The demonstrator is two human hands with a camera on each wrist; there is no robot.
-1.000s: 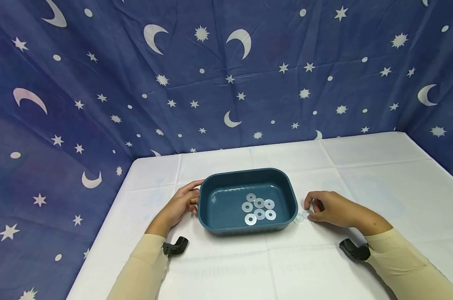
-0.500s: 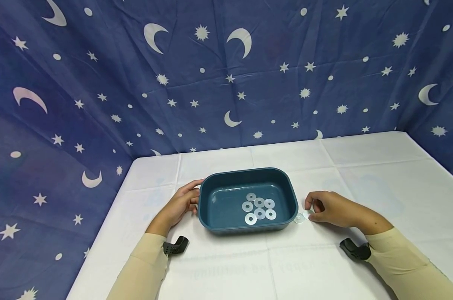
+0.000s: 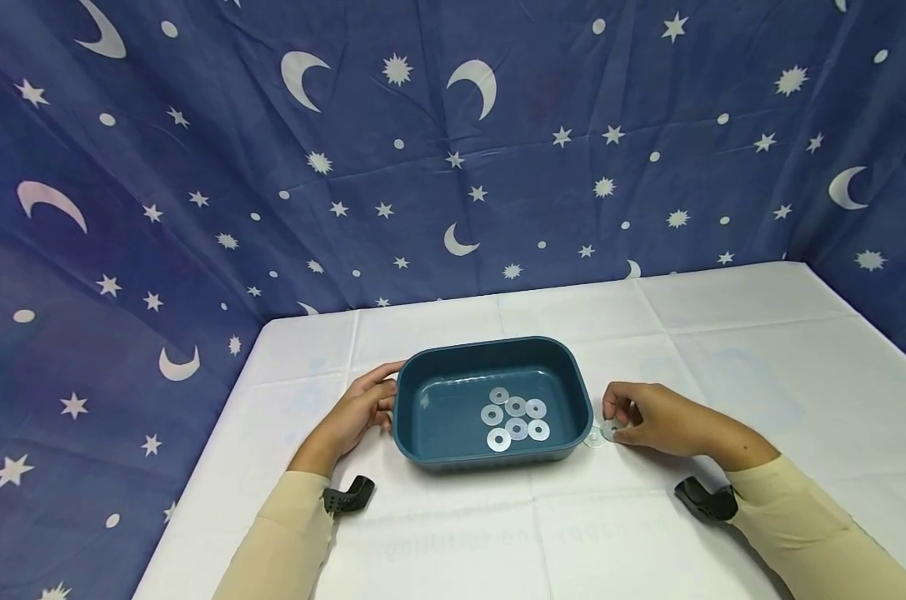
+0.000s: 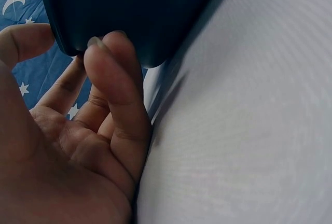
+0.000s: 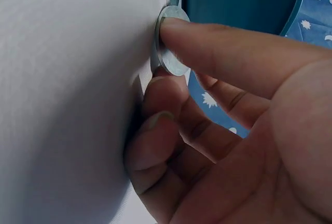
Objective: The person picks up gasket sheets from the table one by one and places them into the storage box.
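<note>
Several flat metal washers (image 3: 499, 439) lie in the right part of a dark teal rectangular tray (image 3: 437, 457). My left hand (image 3: 355, 410) touches the tray's left end from outside, its bent fingers near the wall and rim. To the right of the tray, my right hand (image 3: 658, 419) pinches a washer (image 5: 175, 63) between thumb and fingertips, and the washer stands tilted in the right wrist view. Another washer (image 3: 593, 437) lies on the cloth between that hand and the tray's right end, close to the tray wall.
A white cloth (image 3: 453, 550) with fold creases covers the table. Behind and to the left hangs a blue curtain (image 3: 362, 100) with white moons and stars. Each wrist carries a black camera mount, the left one (image 3: 350, 496) and the right one (image 3: 706, 500).
The washer under my right fingertips now looks greyer and more tilted than before. My left hand keeps its place at the tray. The whole head view has shifted slightly.
</note>
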